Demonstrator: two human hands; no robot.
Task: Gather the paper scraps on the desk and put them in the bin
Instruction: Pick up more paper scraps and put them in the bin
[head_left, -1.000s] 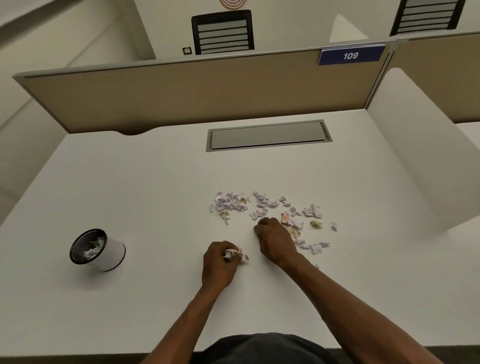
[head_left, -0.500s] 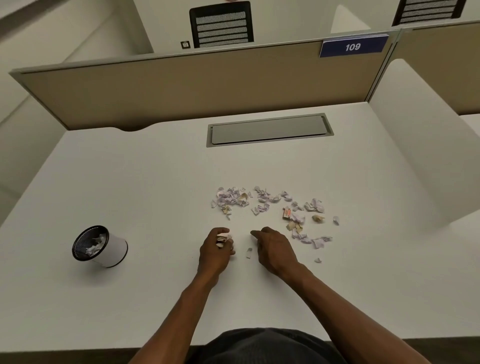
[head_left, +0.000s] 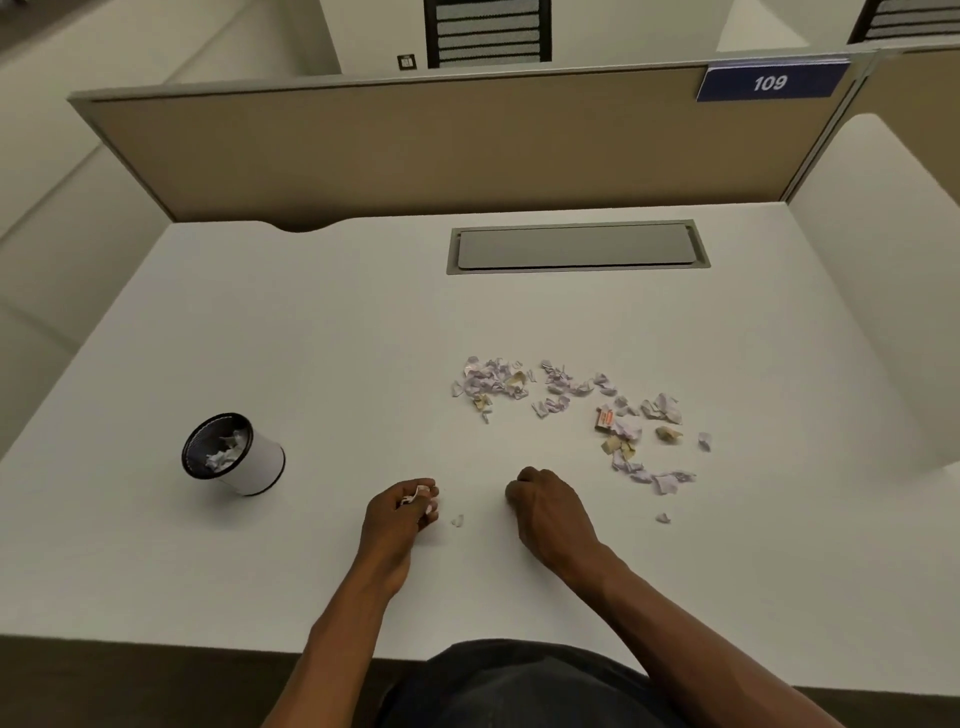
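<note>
Several pale lilac and tan paper scraps (head_left: 563, 392) lie scattered across the middle of the white desk (head_left: 311, 338). My left hand (head_left: 397, 514) rests on the desk near its front, closed around a small wad of scraps. One loose scrap (head_left: 457, 520) lies between my hands. To the right of it, my right hand (head_left: 545, 509) is curled into a loose fist on the desk; whether it holds anything is hidden. A small white bin with a black rim (head_left: 234, 454) stands at the left, with crumpled paper inside.
A tan partition (head_left: 415, 150) runs along the back of the desk, with a blue "109" sign (head_left: 771, 82). A grey cable hatch (head_left: 576, 247) is set into the desk behind the scraps. A white side divider (head_left: 883, 286) borders the right edge.
My right hand has pulled back from the scrap pile toward the desk's front. A single scrap now lies between my hands. My left hand still grips its wad.
</note>
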